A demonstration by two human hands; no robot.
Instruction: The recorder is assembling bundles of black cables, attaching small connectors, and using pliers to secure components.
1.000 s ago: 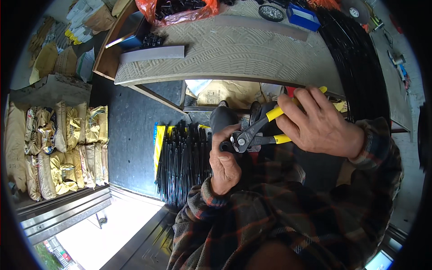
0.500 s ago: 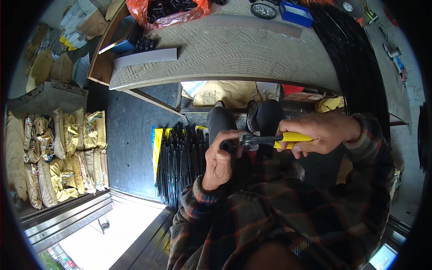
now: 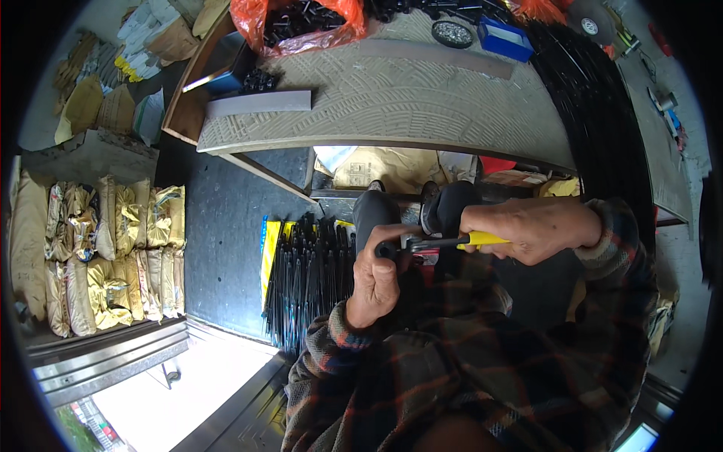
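Over my lap, my right hand (image 3: 538, 226) grips a pair of pliers with yellow handles (image 3: 483, 239). Their dark metal head points left and meets a small black tubular part (image 3: 385, 249). That part is held between the thumb and fingers of my left hand (image 3: 372, 285), its round end facing up. The tips of the jaws are partly hidden by my left fingers, so exactly where they bite cannot be made out.
A textured workbench (image 3: 422, 105) spans the far side, carrying an orange bag (image 3: 350, 32) of black parts, a round dish (image 3: 452, 33) and a blue box (image 3: 504, 39). Long black rods (image 3: 595, 113) hang at its right. More black rods (image 3: 305, 279) stand on the floor at left.
My right hand has rolled over and the yellow handles show less, with only one strip visible now. The left hand still holds the black part. The whole view has shifted slightly.
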